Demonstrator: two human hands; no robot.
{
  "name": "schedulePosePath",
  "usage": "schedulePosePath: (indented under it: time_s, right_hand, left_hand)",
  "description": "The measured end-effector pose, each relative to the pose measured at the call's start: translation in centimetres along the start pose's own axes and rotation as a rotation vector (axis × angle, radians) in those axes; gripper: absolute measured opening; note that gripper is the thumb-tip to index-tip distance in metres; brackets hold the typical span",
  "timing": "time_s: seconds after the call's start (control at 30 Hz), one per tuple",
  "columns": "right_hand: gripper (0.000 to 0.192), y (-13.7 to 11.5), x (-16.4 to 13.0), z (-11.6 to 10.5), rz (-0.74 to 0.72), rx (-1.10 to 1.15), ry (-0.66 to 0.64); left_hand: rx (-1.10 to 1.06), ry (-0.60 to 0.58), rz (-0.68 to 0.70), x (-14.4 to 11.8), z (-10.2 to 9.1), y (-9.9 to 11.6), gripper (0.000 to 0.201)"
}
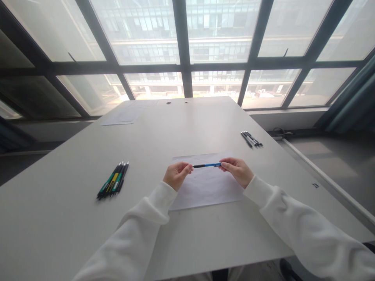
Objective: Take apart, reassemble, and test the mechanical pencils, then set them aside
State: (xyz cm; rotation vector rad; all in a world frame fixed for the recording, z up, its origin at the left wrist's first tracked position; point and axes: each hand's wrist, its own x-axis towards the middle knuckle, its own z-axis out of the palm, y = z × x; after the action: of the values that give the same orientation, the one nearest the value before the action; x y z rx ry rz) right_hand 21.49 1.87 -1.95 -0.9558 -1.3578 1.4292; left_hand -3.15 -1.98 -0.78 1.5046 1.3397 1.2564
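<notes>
A blue pen (208, 165) with a black grip is held level between my two hands, above a white sheet of paper (205, 191). My left hand (177, 174) pinches the tip end beside the black grip. The other end is pinched by my right hand (236, 170), near the clip. To the left lies a bunch of pens (113, 181) with black, green and yellow barrels, side by side. A smaller group of black and clear pens (252, 139) rests farther off on the right.
The white table (187, 132) reaches toward large windows. More paper (121, 113) lies at its far left. Two small dark round things sit near the far edge. A small dark mark (315, 185) shows near the right edge, and a curtain (348, 93) hangs beyond.
</notes>
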Motion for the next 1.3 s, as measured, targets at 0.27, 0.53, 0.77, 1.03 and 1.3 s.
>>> schedulePosePath:
  time_s: [0.27,0.53,0.77,1.03,1.3]
  right_hand:
    - [0.033,-0.02,0.02,-0.08,-0.001,-0.009,-0.002]
    - [0.033,0.1,0.04,-0.14,0.0,-0.009,-0.004]
    - [0.032,0.04,0.0,0.0,-0.003,-0.007,-0.002]
    - [0.034,-0.12,-0.03,0.04,0.002,-0.01,0.009]
    - [0.033,-0.15,-0.01,0.05,0.005,0.0,0.01]
  left_hand:
    - [-0.018,0.008,0.044,-0.02,0.26,0.39,0.026]
    - [-0.05,0.006,-0.024,-0.08,0.17,0.29,0.027]
    - [-0.023,0.004,0.01,-0.16,0.16,0.46,0.03]
    - [-0.026,0.019,0.001,-0.13,0.24,0.39,0.025]
    - [-0.037,0.006,-0.012,-0.11,0.14,0.28,0.025]
